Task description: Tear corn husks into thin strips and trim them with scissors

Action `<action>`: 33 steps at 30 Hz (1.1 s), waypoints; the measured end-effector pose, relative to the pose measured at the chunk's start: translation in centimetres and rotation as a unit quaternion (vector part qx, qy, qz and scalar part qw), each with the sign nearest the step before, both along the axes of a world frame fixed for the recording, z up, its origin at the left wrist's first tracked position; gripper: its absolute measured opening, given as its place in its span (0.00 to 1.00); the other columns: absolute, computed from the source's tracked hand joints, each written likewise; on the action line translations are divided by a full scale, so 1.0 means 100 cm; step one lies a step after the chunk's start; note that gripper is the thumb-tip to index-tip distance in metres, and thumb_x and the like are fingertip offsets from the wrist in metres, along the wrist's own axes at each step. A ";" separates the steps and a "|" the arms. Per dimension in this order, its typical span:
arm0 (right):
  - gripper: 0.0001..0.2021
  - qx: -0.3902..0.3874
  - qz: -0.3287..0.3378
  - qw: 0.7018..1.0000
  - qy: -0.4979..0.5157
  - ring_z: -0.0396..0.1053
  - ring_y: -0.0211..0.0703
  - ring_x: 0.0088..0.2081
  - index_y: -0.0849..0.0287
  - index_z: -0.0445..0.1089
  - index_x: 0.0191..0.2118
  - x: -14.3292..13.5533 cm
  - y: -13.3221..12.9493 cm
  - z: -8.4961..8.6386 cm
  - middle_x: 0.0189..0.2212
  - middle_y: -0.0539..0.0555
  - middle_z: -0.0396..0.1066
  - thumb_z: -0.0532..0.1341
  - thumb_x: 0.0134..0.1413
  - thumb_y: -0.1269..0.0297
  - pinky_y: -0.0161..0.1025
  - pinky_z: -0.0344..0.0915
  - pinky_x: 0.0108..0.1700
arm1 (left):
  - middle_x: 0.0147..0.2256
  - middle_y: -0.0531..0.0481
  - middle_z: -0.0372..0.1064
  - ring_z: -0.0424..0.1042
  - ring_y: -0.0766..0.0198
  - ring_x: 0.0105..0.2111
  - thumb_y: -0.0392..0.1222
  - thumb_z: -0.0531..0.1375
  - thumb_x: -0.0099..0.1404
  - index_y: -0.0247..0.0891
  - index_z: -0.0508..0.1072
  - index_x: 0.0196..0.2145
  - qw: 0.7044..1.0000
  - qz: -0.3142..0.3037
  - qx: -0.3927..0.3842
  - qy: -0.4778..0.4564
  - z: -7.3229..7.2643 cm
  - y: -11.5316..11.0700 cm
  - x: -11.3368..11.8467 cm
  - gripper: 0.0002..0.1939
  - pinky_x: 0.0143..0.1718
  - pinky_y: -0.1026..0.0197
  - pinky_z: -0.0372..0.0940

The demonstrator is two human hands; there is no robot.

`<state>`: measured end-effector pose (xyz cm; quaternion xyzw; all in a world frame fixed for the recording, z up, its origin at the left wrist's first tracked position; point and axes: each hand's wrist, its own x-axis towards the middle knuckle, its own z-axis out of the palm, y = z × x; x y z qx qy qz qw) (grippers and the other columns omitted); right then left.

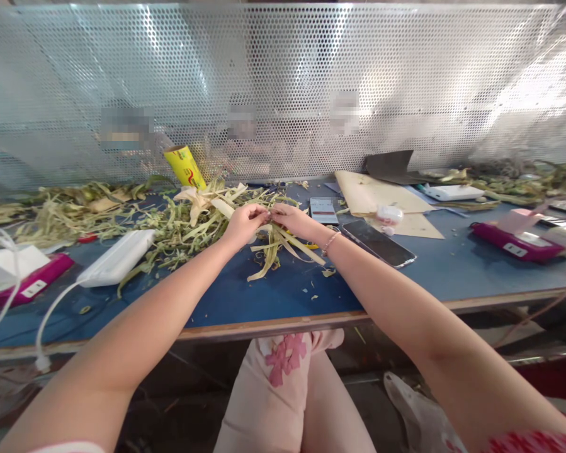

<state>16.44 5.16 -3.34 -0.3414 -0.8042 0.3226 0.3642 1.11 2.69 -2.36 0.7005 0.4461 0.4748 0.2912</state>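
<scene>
My left hand (pixel 248 223) and my right hand (pixel 289 219) meet over the middle of the table, fingertips nearly touching. Both are closed in a pinch on pale green leaf strips (pixel 296 244), which fan out below the fingers toward the right. The exact spot between the fingertips is small and partly hidden. A bracelet circles my right wrist. Just left of and behind my hands lies a loose heap of dry, curled leaf strips (pixel 174 229), with a broad pale leaf (pixel 194 202) on top.
A yellow tube (pixel 185 167) leans by the perforated metal screen (pixel 292 75). To the right lie a dark phone (pixel 378 243), a lit phone (pixel 323 211), an earbud case (pixel 389 215) and brown paper (pixel 372 190). A white power bank (pixel 117 258) and purple power strips (pixel 516 243) flank me.
</scene>
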 end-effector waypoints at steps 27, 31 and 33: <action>0.08 0.151 -0.037 0.970 -0.188 0.50 0.33 0.22 0.58 0.52 0.19 0.000 -0.023 0.014 0.17 0.46 0.53 0.50 0.45 0.70 0.34 0.47 0.28 | 0.21 0.55 0.61 0.61 0.67 0.24 0.40 0.55 0.56 0.38 0.62 0.23 0.993 0.082 0.046 0.068 0.002 -0.007 0.005 0.07 0.29 0.62 0.57; 0.10 0.120 -0.037 0.982 -0.143 0.47 0.31 0.22 0.59 0.49 0.16 -0.002 -0.024 0.015 0.15 0.44 0.48 0.51 0.42 0.70 0.34 0.44 0.27 | 0.19 0.56 0.58 0.59 0.67 0.23 0.40 0.55 0.56 0.38 0.61 0.22 0.991 0.103 0.049 0.075 0.004 -0.006 0.005 0.08 0.29 0.63 0.55; 0.10 0.104 -0.021 0.986 -0.130 0.45 0.31 0.22 0.58 0.47 0.16 -0.003 -0.025 0.016 0.15 0.43 0.44 0.50 0.41 0.70 0.34 0.43 0.27 | 0.19 0.56 0.58 0.59 0.67 0.23 0.40 0.54 0.57 0.38 0.61 0.22 0.990 0.109 0.041 0.077 0.005 -0.007 0.006 0.08 0.29 0.63 0.54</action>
